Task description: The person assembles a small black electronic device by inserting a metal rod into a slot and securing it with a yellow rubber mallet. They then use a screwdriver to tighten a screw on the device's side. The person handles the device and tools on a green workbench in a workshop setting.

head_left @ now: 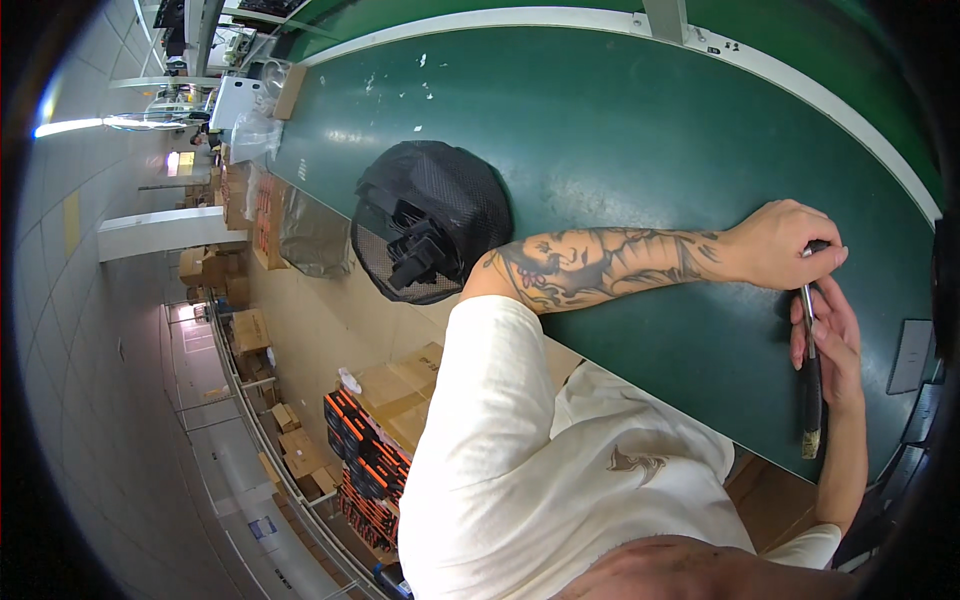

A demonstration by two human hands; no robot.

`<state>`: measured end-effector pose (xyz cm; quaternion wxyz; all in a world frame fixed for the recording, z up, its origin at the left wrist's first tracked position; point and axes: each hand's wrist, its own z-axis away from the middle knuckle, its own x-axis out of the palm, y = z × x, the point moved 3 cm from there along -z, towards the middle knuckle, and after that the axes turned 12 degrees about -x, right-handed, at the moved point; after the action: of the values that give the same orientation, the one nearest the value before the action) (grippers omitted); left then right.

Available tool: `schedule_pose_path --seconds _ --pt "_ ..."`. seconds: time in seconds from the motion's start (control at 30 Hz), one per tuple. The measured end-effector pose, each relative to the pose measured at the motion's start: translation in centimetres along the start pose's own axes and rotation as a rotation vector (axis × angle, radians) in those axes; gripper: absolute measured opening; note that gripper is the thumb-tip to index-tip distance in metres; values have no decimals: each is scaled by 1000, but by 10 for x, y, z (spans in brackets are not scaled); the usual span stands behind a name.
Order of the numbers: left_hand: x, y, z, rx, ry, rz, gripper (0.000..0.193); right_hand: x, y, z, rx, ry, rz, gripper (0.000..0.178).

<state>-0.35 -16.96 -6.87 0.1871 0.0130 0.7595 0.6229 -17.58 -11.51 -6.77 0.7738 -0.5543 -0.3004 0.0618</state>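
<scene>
My left hand (pixel 785 245), on the tattooed arm that reaches across from the left, is closed on the black upper end of a slim black-and-silver rod (pixel 811 385). Below it, my right hand (pixel 832 335) curls its fingers round the rod's middle, where bare metal meets a black section. The rod's lower end is pale tan and points toward me; its exact kind I cannot make out. Left of my tattooed arm stands a round black mesh basket (pixel 455 190) at the table edge, with several black plastic parts (pixel 420 255) in it.
The green tabletop (pixel 640 130) has a white frame rail (pixel 520 17) along its far side. Flat dark grey pieces (pixel 910 357) lie at the right edge. To the left are clear plastic bags (pixel 256 135), cardboard boxes (pixel 400 385) and stacked black-and-orange boxes (pixel 365 450).
</scene>
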Motion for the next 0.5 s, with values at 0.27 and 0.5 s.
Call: schedule_pose_path --seconds 0.27,0.5 --pt "0 -1 -1 -10 -1 11 25 -1 1 -1 12 2 9 90" --pt "1 -2 -1 3 9 19 24 -3 3 0 -3 8 27 90"
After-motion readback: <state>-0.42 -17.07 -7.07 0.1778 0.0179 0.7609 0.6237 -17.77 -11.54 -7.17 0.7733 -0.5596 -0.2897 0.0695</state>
